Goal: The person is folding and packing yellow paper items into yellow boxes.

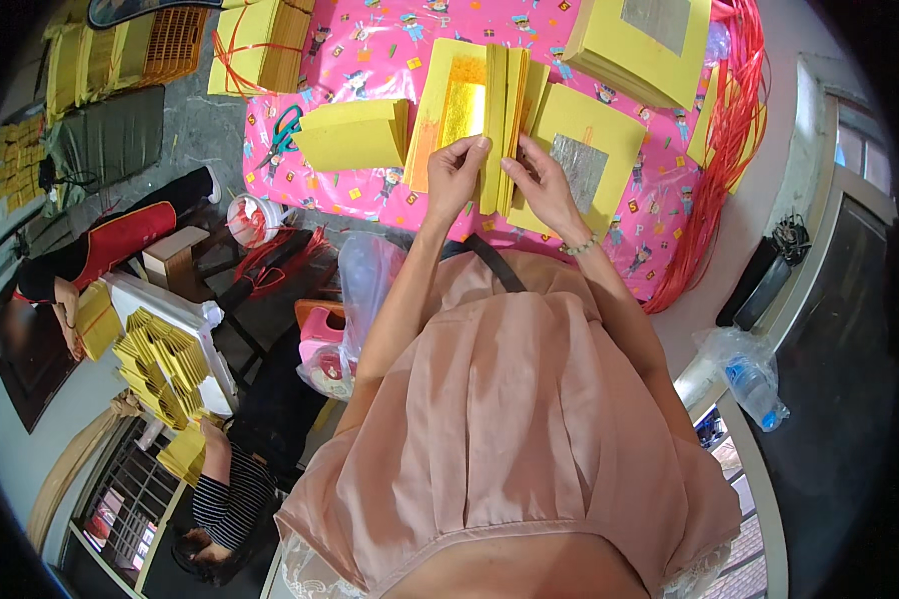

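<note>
"Dusty-pink garment [489,419] lay nearest; what was grasped?"
"Left hand [455,180] and right hand [549,190] held yellow folded papers [493,120] between them, over the pink-covered table [370,75]."

Yellow paper [497,115] looks matt, the tablecloth [365,50] glossy.

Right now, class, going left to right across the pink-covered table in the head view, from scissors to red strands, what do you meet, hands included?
Teal-handled scissors → folded yellow paper stack → left hand → right hand → red strands
</note>
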A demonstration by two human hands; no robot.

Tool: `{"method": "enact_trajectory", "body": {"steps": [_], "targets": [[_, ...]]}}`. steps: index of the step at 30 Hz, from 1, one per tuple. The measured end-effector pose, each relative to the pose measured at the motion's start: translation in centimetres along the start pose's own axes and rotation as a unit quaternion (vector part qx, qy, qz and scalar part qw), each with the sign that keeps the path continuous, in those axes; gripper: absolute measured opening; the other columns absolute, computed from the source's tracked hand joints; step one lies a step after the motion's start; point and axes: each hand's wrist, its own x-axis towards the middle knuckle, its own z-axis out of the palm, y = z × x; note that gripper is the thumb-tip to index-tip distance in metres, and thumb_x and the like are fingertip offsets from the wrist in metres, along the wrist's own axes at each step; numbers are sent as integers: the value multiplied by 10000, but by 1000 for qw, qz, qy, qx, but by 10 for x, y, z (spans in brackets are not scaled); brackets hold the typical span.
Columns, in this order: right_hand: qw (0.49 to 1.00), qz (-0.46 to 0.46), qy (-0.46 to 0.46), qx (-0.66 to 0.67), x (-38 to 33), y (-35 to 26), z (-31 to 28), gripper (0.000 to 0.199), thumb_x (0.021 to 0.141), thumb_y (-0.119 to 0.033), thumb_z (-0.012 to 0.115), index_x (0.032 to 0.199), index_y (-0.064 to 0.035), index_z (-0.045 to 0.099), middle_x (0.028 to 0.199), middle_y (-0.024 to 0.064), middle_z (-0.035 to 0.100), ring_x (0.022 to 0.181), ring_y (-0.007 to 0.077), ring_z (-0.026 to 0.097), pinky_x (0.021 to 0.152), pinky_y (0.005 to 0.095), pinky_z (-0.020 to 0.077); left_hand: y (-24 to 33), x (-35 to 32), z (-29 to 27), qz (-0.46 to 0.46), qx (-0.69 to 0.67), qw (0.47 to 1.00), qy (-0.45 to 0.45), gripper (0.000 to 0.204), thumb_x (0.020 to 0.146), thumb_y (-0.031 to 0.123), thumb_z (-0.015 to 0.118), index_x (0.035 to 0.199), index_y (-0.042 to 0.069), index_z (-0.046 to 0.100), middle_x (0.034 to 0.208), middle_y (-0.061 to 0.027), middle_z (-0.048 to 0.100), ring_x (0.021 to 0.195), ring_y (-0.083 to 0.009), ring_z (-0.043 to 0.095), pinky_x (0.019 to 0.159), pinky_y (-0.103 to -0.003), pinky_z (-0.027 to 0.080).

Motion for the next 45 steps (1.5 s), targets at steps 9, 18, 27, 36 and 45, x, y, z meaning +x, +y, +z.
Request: {"method": "enact_trajectory", "body": {"steps": [9, 18, 27, 36, 45], "targets": [[1000, -2, 4, -4, 2, 2, -1, 498, 970, -140, 583, 1411, 15, 411, 1226, 55, 598, 1057, 89, 552, 903, 240, 452, 4, 0, 0, -7, 11, 1000, -5, 253, 951, 201, 630, 1036, -23, 714, 847, -10, 693, 733, -48, 587, 660, -217, 486], [1000, -10, 1, 10, 1, 4, -1, 479, 977, -133, 569, 1401, 30, 414, 1269, 63, 575, 1116, 96, 531, 939, 244, 437, 1, -1, 1, 2, -3, 1000, 1, 236, 951, 184, 630, 1035, -19, 715, 841, 2, 687, 730, -42, 580, 655, -214, 479], [999, -33, 5, 10, 6, 12, -6, 466, 965, -138, 582, 1392, -21, 434, 1053, 44, 649, 842, 74, 600, 728, 238, 506, -3, 3, 2, 13, -6, 1000, 10, 233, 952, 185, 629, 1013, -23, 717, 784, 38, 647, 683, -27, 535, 608, -202, 441], [861, -230, 226, -394, -2, -26, 3, 561, 872, -129, 621, 1375, -12, 400, 1202, 211, 481, 1122, 386, 492, 958, 441, 419, -1, 0, -2, -7, 50, 999, 2, 245, 962, 209, 611, 990, -14, 710, 769, 38, 637, 670, -28, 533, 595, -210, 443], [929, -109, 204, -289, 10, -21, -9, 245, 896, -120, 588, 1120, -27, 557, 956, 144, 597, 834, 282, 641, 758, 408, 500, -11, 10, -6, 33, 29, 999, 2, 243, 964, 212, 608, 990, -9, 704, 788, 39, 645, 692, -25, 544, 618, -205, 447]]}}
